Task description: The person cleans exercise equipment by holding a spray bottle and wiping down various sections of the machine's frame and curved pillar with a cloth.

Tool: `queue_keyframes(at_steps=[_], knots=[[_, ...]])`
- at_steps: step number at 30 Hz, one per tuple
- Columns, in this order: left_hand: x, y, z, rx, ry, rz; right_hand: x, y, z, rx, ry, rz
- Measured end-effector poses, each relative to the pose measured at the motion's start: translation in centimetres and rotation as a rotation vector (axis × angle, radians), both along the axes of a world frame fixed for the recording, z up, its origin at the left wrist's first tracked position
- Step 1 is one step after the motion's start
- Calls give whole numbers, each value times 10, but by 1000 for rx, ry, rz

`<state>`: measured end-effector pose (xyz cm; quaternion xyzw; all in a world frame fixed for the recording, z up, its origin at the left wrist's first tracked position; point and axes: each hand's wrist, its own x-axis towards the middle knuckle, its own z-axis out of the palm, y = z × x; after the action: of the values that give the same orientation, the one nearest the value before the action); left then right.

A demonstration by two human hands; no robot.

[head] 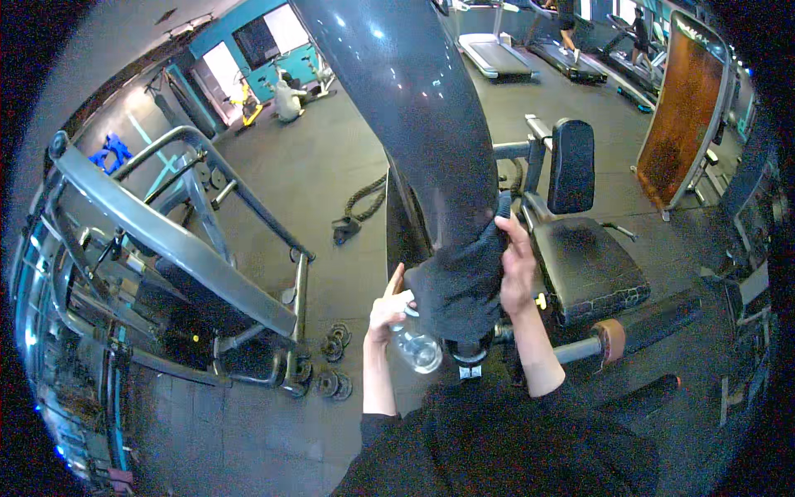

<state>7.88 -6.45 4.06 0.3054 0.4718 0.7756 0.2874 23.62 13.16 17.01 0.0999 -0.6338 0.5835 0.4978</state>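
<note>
A clear spray bottle (pixel 421 353) with a white trigger head hangs tilted from my left hand (pixel 385 317), whose fingers wrap around its top. My right hand (pixel 519 276) grips the edge of a dark cloth (pixel 459 295). That cloth lies bunched against the lower end of a tall, glossy dark machine housing (pixel 416 118) in front of me. Part of the cloth's left side is close behind my left hand; whether the two touch, I cannot tell.
Right of the housing is a padded machine seat (pixel 590 267) with a backrest (pixel 571 166). A grey-framed machine (pixel 180 236) stands left, near dumbbells (pixel 335 385). A battle rope (pixel 363 208) lies on the floor. Treadmills (pixel 497 53) and people are farther back.
</note>
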Motion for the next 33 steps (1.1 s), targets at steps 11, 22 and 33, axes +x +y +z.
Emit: queue_keyframes(at_steps=[11,22,33], knots=[[4,-6,33,-270,143,-130,16,20,23,-231,-243,-123],[19,-73,107,-213,372,257,75,66,31,15,-352,-78],[26,-57,148,180,168,456,72,70,51,-153,-53,-154]])
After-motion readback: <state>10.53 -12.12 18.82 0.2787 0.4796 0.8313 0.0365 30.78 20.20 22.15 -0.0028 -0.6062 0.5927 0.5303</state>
